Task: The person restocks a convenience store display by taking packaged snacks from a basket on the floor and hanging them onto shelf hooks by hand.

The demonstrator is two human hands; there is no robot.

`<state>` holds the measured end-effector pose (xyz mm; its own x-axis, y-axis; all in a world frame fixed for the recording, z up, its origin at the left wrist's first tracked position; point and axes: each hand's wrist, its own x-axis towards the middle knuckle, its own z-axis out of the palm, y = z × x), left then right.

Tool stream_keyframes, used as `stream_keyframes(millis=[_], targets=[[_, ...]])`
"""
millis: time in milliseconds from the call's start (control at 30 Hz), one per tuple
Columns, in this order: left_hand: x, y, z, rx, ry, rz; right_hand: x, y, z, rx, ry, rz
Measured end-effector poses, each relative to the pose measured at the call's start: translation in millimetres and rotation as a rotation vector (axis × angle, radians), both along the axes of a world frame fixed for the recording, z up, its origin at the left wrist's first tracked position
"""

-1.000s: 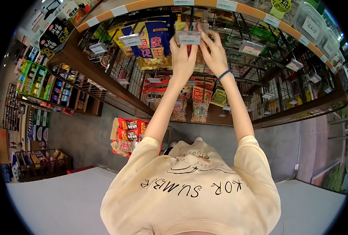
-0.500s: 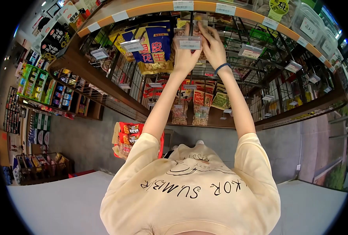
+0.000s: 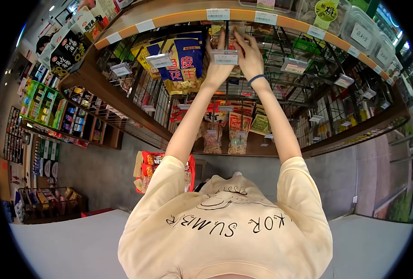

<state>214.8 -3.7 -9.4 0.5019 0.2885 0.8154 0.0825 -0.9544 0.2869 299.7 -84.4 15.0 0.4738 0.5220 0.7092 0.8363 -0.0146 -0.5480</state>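
My left hand (image 3: 218, 69) reaches up to a hanging rack, its fingers around the side of a clear packet of reddish-brown snack (image 3: 231, 42). My right hand (image 3: 249, 56), with a dark blue band on its wrist, presses on the packet's other side with the fingers pointing up. In front of the packet hangs a clear price-tag holder (image 3: 226, 57), which hides part of it and of my left hand. Beside my left hand hang blue and yellow bags of coated peanuts (image 3: 182, 65).
Above my hands runs a shelf edge (image 3: 192, 17) with price labels. Lower hooks carry red snack bags (image 3: 240, 122) and green bags (image 3: 261, 123). Red packages (image 3: 146, 169) are near my left side, partly behind my sleeve. Plastic tubs (image 3: 361, 33) sit at upper right.
Both hands stay at the packet, with small finger shifts. The view has shifted slightly, so the rack and hanging bags appear a little lower.
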Motion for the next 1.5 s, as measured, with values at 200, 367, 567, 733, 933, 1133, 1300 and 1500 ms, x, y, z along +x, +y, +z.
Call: stream_keyframes(millis=[200,367,567,733,933,1133,1300,1500], targets=[[2,8,-3,0.204,0.165,0.113,2,0,0,-0.048,-0.044,-0.017],[12,13,-7,-0.052,0.153,0.019,5,3,-1,-0.053,-0.059,-0.004],[17,4,-10,-0.071,-0.176,0.092,7,1,-8,-0.028,-0.135,-0.021],[1,2,-15,-0.424,0.141,-0.105,-2,-5,-4,-0.01,-0.144,-0.035],[-39,-67,-15,-0.413,0.021,-0.009,-13,-34,-14,-0.028,-0.018,0.058],[-100,-127,-45,-0.612,-0.057,-0.083,-81,-81,-46,-0.019,0.253,0.108],[-174,-157,-109,-0.768,0.087,-0.026,-141,-116,-127,-0.078,0.145,0.19],[-287,-190,-218,-1.156,0.399,0.343,-198,-152,-215,-0.607,0.315,0.626]])
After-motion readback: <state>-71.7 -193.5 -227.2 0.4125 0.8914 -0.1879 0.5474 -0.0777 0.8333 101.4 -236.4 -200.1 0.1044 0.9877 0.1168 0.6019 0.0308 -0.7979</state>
